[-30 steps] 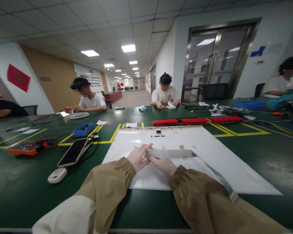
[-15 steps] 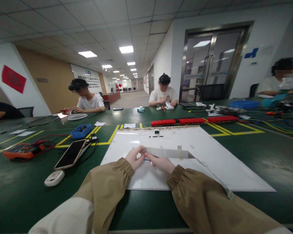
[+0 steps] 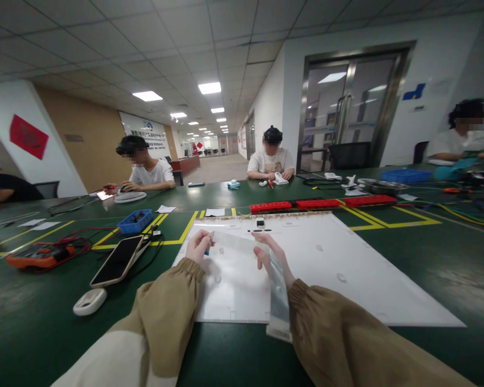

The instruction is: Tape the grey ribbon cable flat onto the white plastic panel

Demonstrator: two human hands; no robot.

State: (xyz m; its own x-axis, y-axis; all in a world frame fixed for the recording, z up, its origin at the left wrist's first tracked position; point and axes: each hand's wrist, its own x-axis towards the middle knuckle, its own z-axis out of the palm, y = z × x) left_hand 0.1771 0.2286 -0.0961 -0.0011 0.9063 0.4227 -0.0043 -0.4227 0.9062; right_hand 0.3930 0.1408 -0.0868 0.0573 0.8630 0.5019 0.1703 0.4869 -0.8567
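**A flat cable (image 3: pixel 279 301) is held above a white panel (image 3: pixel 326 293)**

From where I stand, the left hand (image 3: pixel 200 246) has its grip closed on one end of the flat cable, thumb and fingers together, and a small blue tab (image 3: pixel 207 252) shows below them. From there the cable goes through the air to the right hand (image 3: pixel 277 257), meets the fingers and turns down. Its lower part hangs just beside the right sleeve (image 3: pixel 326 322) and reaches past the near edge of the panel. In the right grip some fingers are extended; I cannot tell whether they press the cable or only support it.

The white panel lies flat on the green counter (image 3: pixel 32 338). To its left there is a phone (image 3: pixel 118 262), with a rounded white object (image 3: pixel 90 302) near its lower end. Farther left lies an orange multimeter (image 3: pixel 40 255). A blue tray (image 3: pixel 132 227) stands behind the phone. Beyond the panel, red strips (image 3: pixel 270 207) lie in a row.
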